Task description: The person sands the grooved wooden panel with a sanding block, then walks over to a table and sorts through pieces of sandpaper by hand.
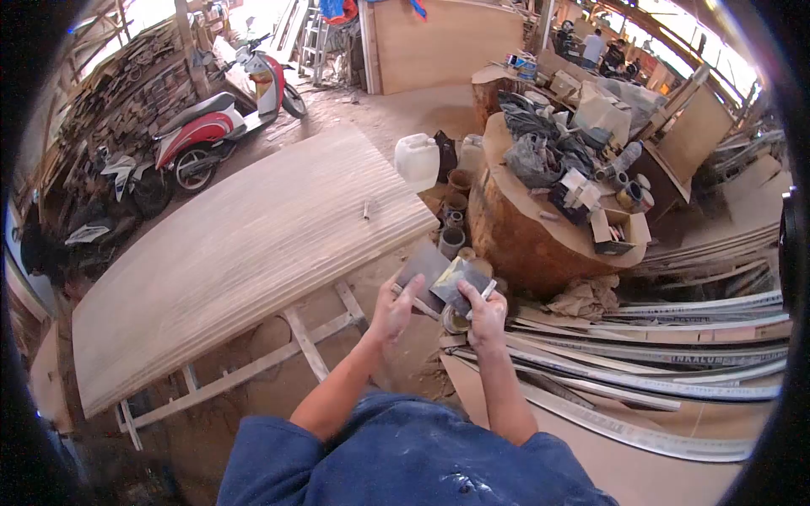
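My left hand (395, 310) grips a flat grey scraper-like plate (423, 263), with the thumb on its face. Close beside it, my right hand (487, 314) holds a second dark flat plate (458, 282) that has a pale yellowish smear on it. The two plates overlap or touch at their edges; which is in front is hard to tell. Both hands are in front of my body, past the near corner of a large ribbed wooden panel (253, 228). A small pale cylindrical piece (366, 210) lies on the panel.
The panel rests on a wooden frame (245, 369). To the right stand a big wood slab block (523, 228) with bags and boxes, and long curved strips (658, 384). White jerrycan (417, 163), pots (451, 242), a red scooter (211, 126) and distant people (593, 48) are beyond.
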### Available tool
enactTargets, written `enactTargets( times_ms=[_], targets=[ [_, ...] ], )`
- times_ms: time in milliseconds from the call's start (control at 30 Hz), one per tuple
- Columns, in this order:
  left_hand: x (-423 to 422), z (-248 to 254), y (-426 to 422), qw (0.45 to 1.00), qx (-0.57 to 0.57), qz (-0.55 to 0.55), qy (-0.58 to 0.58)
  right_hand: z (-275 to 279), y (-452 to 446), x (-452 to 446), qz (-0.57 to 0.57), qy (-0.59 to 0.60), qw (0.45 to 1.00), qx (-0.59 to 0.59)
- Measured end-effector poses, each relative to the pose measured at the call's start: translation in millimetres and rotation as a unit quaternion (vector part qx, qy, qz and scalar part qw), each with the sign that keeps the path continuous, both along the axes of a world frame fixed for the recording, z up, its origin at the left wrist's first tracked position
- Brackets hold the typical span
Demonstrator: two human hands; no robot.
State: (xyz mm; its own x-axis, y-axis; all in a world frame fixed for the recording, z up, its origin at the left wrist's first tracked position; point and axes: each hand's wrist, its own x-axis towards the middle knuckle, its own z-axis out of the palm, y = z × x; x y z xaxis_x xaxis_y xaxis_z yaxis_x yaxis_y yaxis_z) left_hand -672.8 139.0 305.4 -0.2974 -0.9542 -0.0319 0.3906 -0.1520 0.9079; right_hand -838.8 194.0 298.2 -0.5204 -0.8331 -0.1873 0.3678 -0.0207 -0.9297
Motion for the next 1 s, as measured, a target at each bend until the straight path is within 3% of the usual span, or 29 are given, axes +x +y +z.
enactTargets(
  times_ms=[100, 200, 267, 367, 433, 500, 533, 567, 633, 767, 833, 867, 1000],
  targets=[
    [16, 5, -23, 0.998, -0.030, 0.043, 0.037, 44, 8, 9, 0.031, -0.034, 0.998, -0.048],
    [16, -6, -29, 0.995, -0.032, 0.062, 0.070, 0, -4, 24, 0.015, 0.001, 1.000, -0.025],
    [7, -4, -11, 1.000, -0.013, 0.005, 0.011, -20, -17, 19, -0.007, -0.007, 1.000, -0.001],
    [28, -28, -21, 0.999, 0.047, 0.023, -0.007, 13, -15, 31, -0.030, -0.031, 0.999, -0.013],
    [34, -39, -20, 0.997, 0.059, 0.013, 0.054, -20, -13, 29, 0.003, 0.021, 1.000, 0.023],
    [31, -33, -5, 0.992, -0.038, -0.067, -0.102, -33, -19, 23, -0.018, 0.052, 0.998, 0.015],
    [36, -32, -9, 0.980, 0.087, -0.163, -0.074, -27, -26, 22, -0.038, 0.083, 0.996, -0.002],
    [37, -39, -11, 0.980, 0.089, -0.160, -0.075, -15, -27, 12, -0.034, 0.161, 0.986, 0.019],
    [38, -51, -11, 0.981, -0.051, -0.120, -0.140, 12, -34, 8, -0.059, 0.300, 0.951, -0.036],
    [17, -28, -2, 0.959, -0.091, -0.147, -0.223, -4, -28, 13, 0.022, 0.414, 0.910, 0.023],
    [1, -21, 2, 0.920, -0.295, 0.046, -0.255, -24, -25, 43, 0.056, 0.475, 0.878, -0.029],
    [2, -17, 6, 0.922, -0.235, 0.047, -0.305, -31, -20, 55, 0.059, 0.472, 0.880, 0.009],
    [19, -35, 1, 0.915, -0.222, 0.065, -0.329, -15, -15, 58, 0.160, 0.459, 0.873, 0.029]
  ],
)
